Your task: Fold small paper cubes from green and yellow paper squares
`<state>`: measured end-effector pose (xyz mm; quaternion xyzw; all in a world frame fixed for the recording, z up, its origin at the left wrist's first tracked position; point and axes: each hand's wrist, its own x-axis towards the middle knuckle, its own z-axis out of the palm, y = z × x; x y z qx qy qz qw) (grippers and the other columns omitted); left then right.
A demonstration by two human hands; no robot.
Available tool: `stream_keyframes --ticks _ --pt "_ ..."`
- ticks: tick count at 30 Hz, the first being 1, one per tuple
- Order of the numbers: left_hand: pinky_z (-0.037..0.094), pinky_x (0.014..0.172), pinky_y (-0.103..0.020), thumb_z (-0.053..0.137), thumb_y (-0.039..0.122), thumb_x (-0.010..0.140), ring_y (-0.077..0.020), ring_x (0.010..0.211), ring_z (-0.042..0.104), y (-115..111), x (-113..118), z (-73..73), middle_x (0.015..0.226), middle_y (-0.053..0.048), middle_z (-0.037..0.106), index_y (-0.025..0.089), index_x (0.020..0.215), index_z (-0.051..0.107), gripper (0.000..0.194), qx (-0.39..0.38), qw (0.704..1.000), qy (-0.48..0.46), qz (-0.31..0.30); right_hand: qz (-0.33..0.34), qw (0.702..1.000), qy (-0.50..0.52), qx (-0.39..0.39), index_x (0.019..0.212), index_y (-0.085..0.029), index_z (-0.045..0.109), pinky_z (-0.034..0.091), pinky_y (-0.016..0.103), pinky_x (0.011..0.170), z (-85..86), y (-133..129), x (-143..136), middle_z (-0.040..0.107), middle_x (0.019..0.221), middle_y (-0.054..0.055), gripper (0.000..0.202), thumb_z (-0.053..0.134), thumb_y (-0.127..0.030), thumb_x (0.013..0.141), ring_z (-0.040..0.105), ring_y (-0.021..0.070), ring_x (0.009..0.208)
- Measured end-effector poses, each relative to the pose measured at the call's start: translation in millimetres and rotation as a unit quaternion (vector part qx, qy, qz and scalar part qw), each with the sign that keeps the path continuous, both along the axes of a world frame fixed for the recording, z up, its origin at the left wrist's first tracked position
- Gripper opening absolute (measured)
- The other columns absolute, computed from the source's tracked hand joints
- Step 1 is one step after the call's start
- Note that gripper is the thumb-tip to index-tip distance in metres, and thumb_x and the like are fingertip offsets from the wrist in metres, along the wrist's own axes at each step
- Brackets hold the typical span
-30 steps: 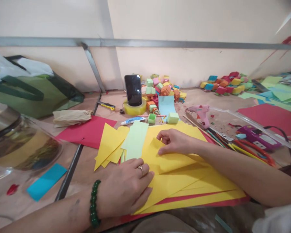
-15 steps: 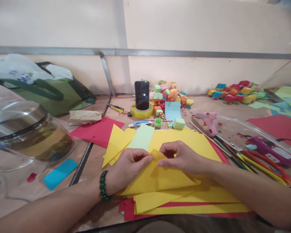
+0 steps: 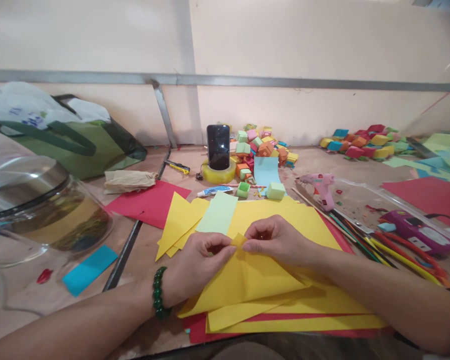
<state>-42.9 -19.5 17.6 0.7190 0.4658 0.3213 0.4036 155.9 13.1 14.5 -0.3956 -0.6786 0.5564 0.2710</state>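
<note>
Glass jar (image 3: pixel 41 210) far left on table (image 3: pixel 142 250), blue slip (image 3: pixel 90 262) just beside it. Left hand (image 3: pixel 198 265), green bead bracelet (image 3: pixel 158 292) on wrist, grip pinched shut on top corner of folded yellow sheet (image 3: pixel 243 280). Right hand (image 3: pixel 277 240) pinches same corner, fingertips meeting left's. Sheet lies on yellow and red paper stack (image 3: pixel 303 310) at near table edge. Pink glue gun (image 3: pixel 320 185) further right.

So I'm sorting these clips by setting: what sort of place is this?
Likely a paper-craft worktable: both hands pinch a yellow sheet, with piles of paper cubes and a glue gun nearby.
</note>
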Motion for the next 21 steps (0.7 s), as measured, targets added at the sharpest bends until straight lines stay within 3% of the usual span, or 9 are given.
stream_keyframes --ticks 6,13,18,21 --pt "0.049 0.059 -0.021 0.06 0.031 0.078 -0.0141 0.063 0.059 0.0 0.0 -0.9 0.068 -0.004 0.07 0.014 0.072 0.069 0.021 0.001 0.999 -0.032 0.006 -0.009 0.998 -0.016 0.063 0.066 -0.013 0.066 0.037 0.022 0.05 3.9 -3.8 -1.3 0.06 0.058 0.001 0.036 0.072 -0.048 0.07 0.045 0.0083 0.053" --pt "0.047 0.058 -0.021 0.058 0.033 0.081 -0.0135 0.061 0.056 -1.2 -0.1 -1.4 0.064 -0.003 0.068 0.014 0.068 0.068 0.025 -0.011 0.999 -0.039 0.008 -0.008 0.993 -0.041 0.113 0.066 -0.014 0.065 0.039 0.021 0.05 6.8 -8.5 -2.8 0.061 0.06 0.001 0.032 0.067 -0.045 0.076 0.046 0.0087 0.053" --pt "0.047 0.057 -0.022 0.055 0.034 0.084 -0.013 0.06 0.056 0.7 -1.3 -5.8 0.063 -0.002 0.066 0.014 0.069 0.067 0.028 0.027 1.0 0.001 -0.003 -0.007 0.994 -0.042 0.099 0.064 -0.014 0.063 0.036 0.021 0.049 6.3 -9.2 -2.9 0.057 0.057 0.0 0.033 0.067 -0.045 0.076 0.043 0.0083 0.052" --pt "0.051 0.071 -0.028 0.052 0.03 0.086 -0.0181 0.078 0.062 2.3 -3.6 -4.3 0.086 -0.008 0.071 0.013 0.09 0.069 0.024 0.109 0.993 0.045 0.006 -0.024 0.994 -0.055 0.09 0.061 -0.014 0.061 0.034 0.022 0.048 3.5 -4.1 -2.0 0.054 0.055 -0.001 0.029 0.066 -0.04 0.075 0.042 0.0081 0.051"
